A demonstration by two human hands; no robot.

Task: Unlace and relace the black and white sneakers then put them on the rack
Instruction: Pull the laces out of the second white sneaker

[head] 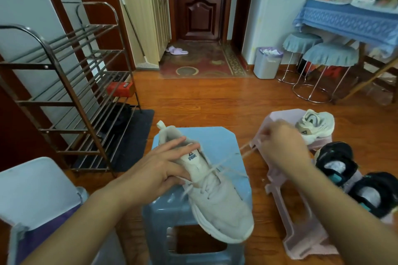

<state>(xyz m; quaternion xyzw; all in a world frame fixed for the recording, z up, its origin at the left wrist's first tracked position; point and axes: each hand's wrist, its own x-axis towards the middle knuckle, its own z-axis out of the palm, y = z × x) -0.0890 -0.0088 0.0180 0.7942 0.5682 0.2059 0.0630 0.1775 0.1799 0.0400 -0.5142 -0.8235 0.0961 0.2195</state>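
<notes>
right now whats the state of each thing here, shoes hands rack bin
white sneaker: on the blue stool, partly laced
lace: pulled taut to the right
left hand: holds the sneaker's collar
right hand: pinches the lace
second white sneaker: upright on the pink stool
black sneakers: on the floor, stuffed
shoe rack: upright, mostly bare
bin: lined, paper inside

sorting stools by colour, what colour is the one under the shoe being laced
Light blue stool, clearest in the head view, under the pale sneaker.

Grey bin [267, 63] beside two covered stools [329, 54]; purple slippers [177, 50] near door [200, 2].
</notes>
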